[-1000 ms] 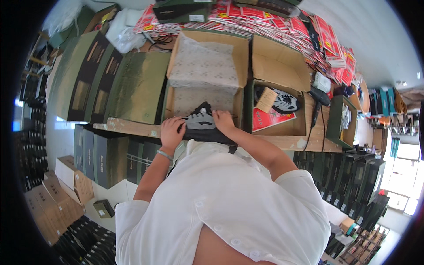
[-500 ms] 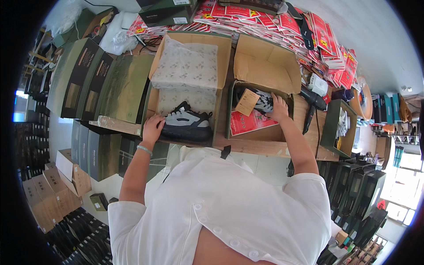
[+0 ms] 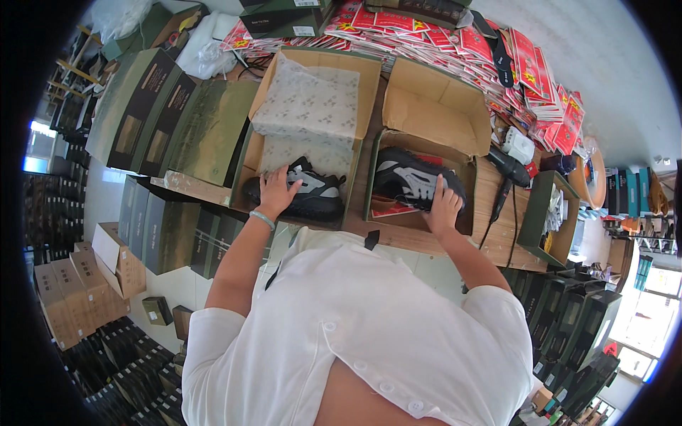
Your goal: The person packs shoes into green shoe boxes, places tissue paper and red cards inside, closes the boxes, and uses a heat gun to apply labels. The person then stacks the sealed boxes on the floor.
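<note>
A grey and black sneaker (image 3: 317, 197) lies on its side in the left open shoe box (image 3: 245, 157), beside patterned white tissue paper (image 3: 309, 96). My left hand (image 3: 278, 193) rests over one end of this sneaker, fingers spread and hiding part of it. In the right open shoe box (image 3: 435, 106), a second grey and black sneaker (image 3: 410, 177) lies above a red printed packet (image 3: 387, 211). My right hand (image 3: 446, 204) grips the near edge of that sneaker, its index finger stretched over the upper; the thumb is hard to make out.
Dark green shoe boxes (image 3: 213, 128) stand at the left. Piles of red printed packets (image 3: 419, 50) line the back. A black hair dryer (image 3: 508, 168) with its cord and a small open green box (image 3: 547, 213) lie to the right. Cartons (image 3: 78, 291) stand on the floor.
My left hand has moved from the box's near edge onto the left sneaker. The brown card over the right sneaker is no longer seen there. That sneaker now shows more fully, my right hand nearer its edge.
</note>
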Demonstrator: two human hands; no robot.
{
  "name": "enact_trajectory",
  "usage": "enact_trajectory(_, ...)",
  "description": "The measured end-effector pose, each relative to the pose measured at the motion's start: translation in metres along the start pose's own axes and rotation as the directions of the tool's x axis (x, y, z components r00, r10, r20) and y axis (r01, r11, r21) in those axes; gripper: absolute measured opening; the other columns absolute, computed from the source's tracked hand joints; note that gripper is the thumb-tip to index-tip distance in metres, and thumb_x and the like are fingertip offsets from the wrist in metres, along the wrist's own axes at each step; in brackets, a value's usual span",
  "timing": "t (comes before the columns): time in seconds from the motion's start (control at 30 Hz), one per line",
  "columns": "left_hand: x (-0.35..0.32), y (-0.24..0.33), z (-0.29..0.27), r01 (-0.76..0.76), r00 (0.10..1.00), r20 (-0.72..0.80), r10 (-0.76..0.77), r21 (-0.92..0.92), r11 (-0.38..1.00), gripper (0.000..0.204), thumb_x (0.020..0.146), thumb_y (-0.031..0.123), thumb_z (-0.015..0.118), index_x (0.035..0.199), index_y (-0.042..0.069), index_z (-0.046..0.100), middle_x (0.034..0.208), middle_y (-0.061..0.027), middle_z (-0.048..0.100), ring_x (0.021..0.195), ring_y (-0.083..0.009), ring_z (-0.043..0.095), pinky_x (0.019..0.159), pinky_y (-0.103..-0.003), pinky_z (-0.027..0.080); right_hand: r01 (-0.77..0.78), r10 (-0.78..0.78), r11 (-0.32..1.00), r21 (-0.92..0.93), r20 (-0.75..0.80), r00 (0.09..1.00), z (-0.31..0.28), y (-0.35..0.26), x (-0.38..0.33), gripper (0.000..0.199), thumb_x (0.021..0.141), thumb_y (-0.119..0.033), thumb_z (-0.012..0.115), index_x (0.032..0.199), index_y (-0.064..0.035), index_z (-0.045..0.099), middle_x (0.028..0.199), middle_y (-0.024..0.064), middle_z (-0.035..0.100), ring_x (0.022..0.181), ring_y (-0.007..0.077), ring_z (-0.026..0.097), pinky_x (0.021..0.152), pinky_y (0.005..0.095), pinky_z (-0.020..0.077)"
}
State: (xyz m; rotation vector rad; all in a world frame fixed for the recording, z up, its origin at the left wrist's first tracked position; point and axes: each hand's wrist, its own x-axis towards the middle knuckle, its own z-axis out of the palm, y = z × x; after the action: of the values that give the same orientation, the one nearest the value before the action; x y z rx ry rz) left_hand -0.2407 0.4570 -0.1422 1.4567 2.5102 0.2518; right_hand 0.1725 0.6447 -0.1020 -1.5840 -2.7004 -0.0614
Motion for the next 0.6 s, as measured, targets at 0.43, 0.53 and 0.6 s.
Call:
enact_trajectory(0.43, -0.007, 0.020, -0.023, -0.008, 0.999, 0.046, 0.003, 0.122, 0.992, 0.055, 0.093, 0.059, 0.042, 0.115, 0.014, 0.065, 0.117, -0.0093, 0.058, 0.117, -0.0291, 0.051, 0.113, -0.059, 0.020, -0.095, 0.092, 0.995, 0.010, 0.150, 0.984, -0.019, -0.020, 0.012, 0.094, 0.054, -0.030, 0.090, 0.132, -0.0158, 0.041, 0.126, 0.0132, 0.045, 0.116, 0.0361, 0.047, 0.094, 0.0540, 0.0402)
enact_trajectory(0.53, -0.003, 0.013, -0.018, -0.011, 0.999, 0.034, 0.008, 0.084, 0.996, 0.051, 0.094, 0.056, 0.043, 0.112, 0.013, 0.065, 0.120, -0.0091, 0.058, 0.117, -0.0306, 0.051, 0.111, -0.059, 0.023, -0.153, 0.152, 0.988, 0.017, 0.056, 0.987, -0.033, -0.014, 0.012, 0.090, 0.054, -0.026, 0.089, 0.130, -0.0156, 0.043, 0.119, 0.0125, 0.048, 0.110, 0.0355, 0.050, 0.089, 0.0512, 0.0433)
enact_trajectory(0.6, -0.006, 0.005, -0.005, -0.077, 0.995, -0.062, 0.082, 0.075, 0.994, 0.051, 0.095, 0.054, 0.042, 0.111, 0.011, 0.065, 0.123, -0.0098, 0.059, 0.119, -0.0304, 0.051, 0.110, -0.059, 0.024, -0.200, 0.203, 0.978, 0.055, -0.060, 0.977, -0.060, -0.017, 0.015, 0.085, 0.054, -0.024, 0.089, 0.127, -0.0142, 0.047, 0.113, 0.0130, 0.049, 0.106, 0.0371, 0.051, 0.086, 0.0483, 0.0443)
